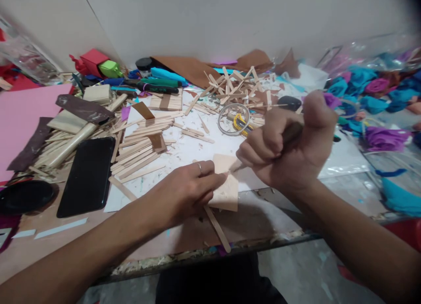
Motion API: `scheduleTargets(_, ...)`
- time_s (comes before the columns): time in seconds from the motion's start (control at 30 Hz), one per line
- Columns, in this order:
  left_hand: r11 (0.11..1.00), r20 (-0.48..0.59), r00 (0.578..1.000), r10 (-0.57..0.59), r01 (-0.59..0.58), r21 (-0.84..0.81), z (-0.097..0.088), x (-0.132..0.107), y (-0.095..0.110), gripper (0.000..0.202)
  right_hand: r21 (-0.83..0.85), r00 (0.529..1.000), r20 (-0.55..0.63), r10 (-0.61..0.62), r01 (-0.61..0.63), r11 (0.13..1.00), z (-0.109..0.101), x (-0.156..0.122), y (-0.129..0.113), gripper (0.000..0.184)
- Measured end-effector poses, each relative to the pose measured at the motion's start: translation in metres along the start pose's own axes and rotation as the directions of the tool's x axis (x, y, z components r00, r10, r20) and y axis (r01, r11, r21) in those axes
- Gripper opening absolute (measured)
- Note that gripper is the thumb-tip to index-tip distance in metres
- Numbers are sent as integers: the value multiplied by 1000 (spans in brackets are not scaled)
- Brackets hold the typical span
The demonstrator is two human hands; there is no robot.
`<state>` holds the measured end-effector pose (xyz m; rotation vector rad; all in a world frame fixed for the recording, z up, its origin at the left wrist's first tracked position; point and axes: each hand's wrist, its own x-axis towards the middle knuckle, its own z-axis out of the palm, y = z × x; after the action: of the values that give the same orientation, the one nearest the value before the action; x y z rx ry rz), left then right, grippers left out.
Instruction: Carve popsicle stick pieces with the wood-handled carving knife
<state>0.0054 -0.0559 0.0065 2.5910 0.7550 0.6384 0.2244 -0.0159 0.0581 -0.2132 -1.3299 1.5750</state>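
Observation:
My left hand [194,185], with a ring on one finger, presses a craft stick [217,229] against a small pale wooden board [226,201] near the table's front edge. The stick slants out from under the hand toward me, past the table edge. My right hand [289,146] is wrapped round the dark handle of a knife [292,135]. Its blurred blade points left and down to the board, close to my left fingertips. Whether the blade touches the stick I cannot tell.
Craft sticks [141,150] lie in rows on a white sheet, with a loose heap [237,87] behind. A phone [87,177] lies left. A tape ring [234,119] circles part of a yellow cutter [242,123]. Paper roses [378,85] fill the right side.

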Motion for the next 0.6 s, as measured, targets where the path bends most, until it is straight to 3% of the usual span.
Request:
scheduleTargets(0.13, 999, 45, 999, -25, 26, -22, -2, -1, -3, 18, -25, 999, 36, 2, -1, 1000, 1, -4, 1, 71)
scheduleTargets(0.27, 998, 54, 998, -41, 43, -38, -2, -1, -4, 15, -55, 998, -50, 39, -42, 998, 7, -8, 5, 70)
scheduleTargets(0.4, 999, 45, 998, -37, 38, -13, -2, 1, -2, 22, -51, 998, 54, 29, -26, 998, 8, -11, 9, 71)
scheduleTargets(0.6, 999, 34, 998, -43, 43, 6, 1, 3, -3, 24, -15, 997, 69, 34, -33, 999, 5, -17, 11, 61)
